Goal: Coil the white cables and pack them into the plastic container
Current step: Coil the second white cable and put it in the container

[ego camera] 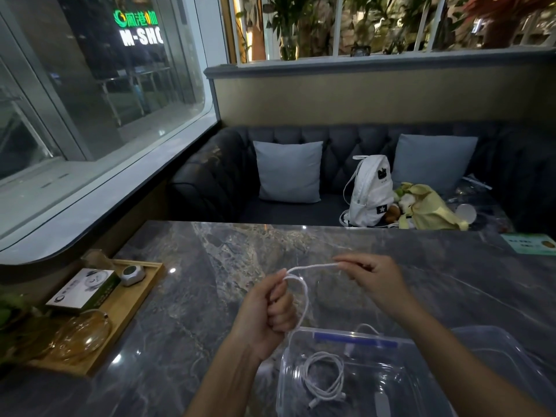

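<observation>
My left hand (270,311) is closed in a fist on a white cable (304,296) above the marble table. The cable loops out of the fist, and one strand runs up and right to my right hand (373,281), which pinches it between thumb and fingers. Another strand hangs down from the fist to the clear plastic container (288,383) at the near edge. A coiled white cable (326,377) lies on the container's bottom. A blue-striped piece (355,340) lies along the container's far rim.
A wooden tray (132,308) at the left holds a small box, a grey round gadget and a glass dish. A clear lid (511,350) rests at the right of the container. A green card (532,243) lies at the table's far right. A sofa with cushions and bags stands beyond.
</observation>
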`<action>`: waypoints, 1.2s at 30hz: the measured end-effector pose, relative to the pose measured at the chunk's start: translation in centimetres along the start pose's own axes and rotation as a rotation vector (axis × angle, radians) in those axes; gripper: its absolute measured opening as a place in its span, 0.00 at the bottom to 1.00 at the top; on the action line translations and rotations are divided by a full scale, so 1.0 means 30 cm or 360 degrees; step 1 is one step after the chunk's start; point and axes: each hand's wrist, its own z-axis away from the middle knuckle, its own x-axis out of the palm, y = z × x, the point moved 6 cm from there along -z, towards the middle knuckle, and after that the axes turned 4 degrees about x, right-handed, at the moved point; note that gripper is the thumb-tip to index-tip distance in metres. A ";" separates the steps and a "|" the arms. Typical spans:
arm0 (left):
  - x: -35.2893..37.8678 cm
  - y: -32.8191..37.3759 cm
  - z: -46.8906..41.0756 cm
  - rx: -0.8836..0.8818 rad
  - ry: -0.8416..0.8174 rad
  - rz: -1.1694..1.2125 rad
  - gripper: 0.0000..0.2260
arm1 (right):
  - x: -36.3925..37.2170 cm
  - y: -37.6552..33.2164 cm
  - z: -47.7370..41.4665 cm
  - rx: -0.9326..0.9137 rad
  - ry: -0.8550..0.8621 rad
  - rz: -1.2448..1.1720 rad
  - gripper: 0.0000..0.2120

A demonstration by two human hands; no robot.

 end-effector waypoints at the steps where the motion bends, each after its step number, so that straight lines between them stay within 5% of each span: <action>1: -0.006 0.010 0.002 0.0060 0.0046 0.0027 0.19 | 0.003 0.014 0.005 0.0013 -0.0002 0.0068 0.10; 6: -0.024 0.094 0.013 0.0341 0.0128 0.0244 0.20 | 0.080 0.065 0.069 -0.0551 -0.0083 0.1088 0.33; 8: -0.032 0.123 0.014 0.0379 0.0132 0.0293 0.19 | 0.128 0.092 0.092 -0.0580 -0.0327 0.1446 0.38; 13: -0.083 0.106 -0.005 0.0375 0.0294 0.0158 0.18 | 0.228 0.065 0.128 -0.0495 -0.0848 0.1823 0.32; 19: -0.082 0.066 -0.028 0.0249 0.0309 -0.0279 0.20 | 0.264 -0.085 0.187 -0.0646 -0.1112 0.1645 0.09; 27: -0.027 -0.043 -0.006 0.0038 0.0206 -0.0634 0.16 | 0.251 -0.217 0.180 -0.0872 -0.0857 0.1102 0.08; 30: -0.004 -0.065 0.008 -0.0032 0.0143 -0.0789 0.23 | 0.235 -0.231 0.181 -0.0996 -0.0687 0.0964 0.06; 36: 0.021 -0.095 0.019 -0.0321 -0.0001 -0.0777 0.22 | 0.190 -0.173 0.119 -0.0545 -0.0612 0.0549 0.06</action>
